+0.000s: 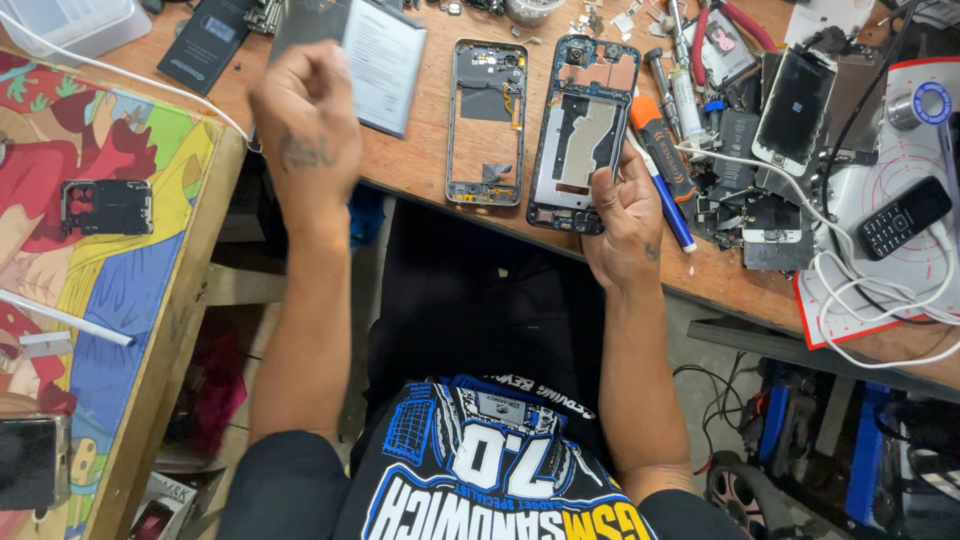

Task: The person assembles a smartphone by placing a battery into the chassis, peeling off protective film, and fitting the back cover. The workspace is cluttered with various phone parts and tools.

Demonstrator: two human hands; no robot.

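My left hand [305, 125] is raised over the bench's near edge and grips a flat grey panel with a white face [385, 65], blurred by motion. My right hand [625, 215] holds the lower right edge of an opened blue phone frame [583, 130] that lies on the wooden bench [410, 160]. A second bare grey phone frame [486, 120] lies flat between the two hands, untouched.
A blue-tipped pen [672, 205] and an orange-handled tool [655, 135] lie right of the blue frame. Beyond them are phone parts, a cracked phone [795, 105], a black keypad phone [903, 217] on a white mat and white cables. A colourful side table [100, 250] carries a black bracket [107, 206].
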